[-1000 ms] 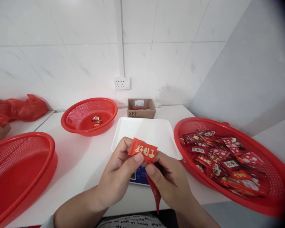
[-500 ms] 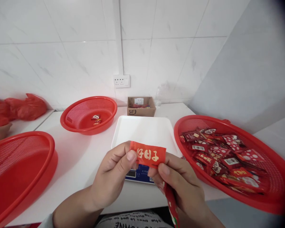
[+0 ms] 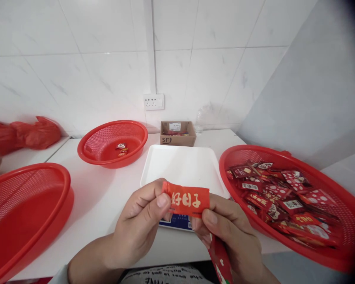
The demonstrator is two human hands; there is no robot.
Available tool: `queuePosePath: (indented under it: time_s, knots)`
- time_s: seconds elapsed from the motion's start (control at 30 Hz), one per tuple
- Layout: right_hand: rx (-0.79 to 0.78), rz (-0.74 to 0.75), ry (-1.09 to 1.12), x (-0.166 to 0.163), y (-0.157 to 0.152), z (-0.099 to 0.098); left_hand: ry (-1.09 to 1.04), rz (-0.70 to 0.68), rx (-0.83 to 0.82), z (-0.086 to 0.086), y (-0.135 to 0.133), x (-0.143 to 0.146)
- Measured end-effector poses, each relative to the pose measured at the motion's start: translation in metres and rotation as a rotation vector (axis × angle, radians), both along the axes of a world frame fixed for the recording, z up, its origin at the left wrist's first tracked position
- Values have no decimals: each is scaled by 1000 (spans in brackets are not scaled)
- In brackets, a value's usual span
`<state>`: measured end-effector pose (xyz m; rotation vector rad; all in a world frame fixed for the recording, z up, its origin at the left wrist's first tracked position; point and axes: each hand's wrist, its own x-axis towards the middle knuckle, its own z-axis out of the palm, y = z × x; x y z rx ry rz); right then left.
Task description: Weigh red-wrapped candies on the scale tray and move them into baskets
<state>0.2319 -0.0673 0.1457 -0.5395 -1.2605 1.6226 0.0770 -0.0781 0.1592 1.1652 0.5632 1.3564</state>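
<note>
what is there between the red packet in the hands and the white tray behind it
Nothing visible. The left hand and right hand pinch the red packet by its ends, and the white tray lies just beyond it with only air between. A second packet hangs from the right hand, below, not between.

The red packet [image 3: 185, 200], tilted a second ago, now lies level between the left hand [image 3: 139, 230] and right hand [image 3: 232, 236], slightly nearer.

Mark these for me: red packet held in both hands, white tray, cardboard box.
red packet [image 3: 189, 200], head view, middle of its printed face.
white tray [image 3: 180, 165], head view, bare middle of its surface.
cardboard box [image 3: 177, 140], head view, front wall.
</note>
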Motion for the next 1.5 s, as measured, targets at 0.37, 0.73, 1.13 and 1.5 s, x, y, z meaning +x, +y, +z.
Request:
queuePosePath:
  time_s: [0.37,0.73,1.13,1.5]
  knots:
    - [9,-25,53,3,-1,4,53,-13,72,-2,0,0]
    - [68,31,42,7,1,1,128,14,138,1,1,-1]
    - [105,36,24,6,-1,2,58,-32,100,2,0,-1]
    - [133,-3,36,2,-4,1,74,-58,97,4,-1,-2]
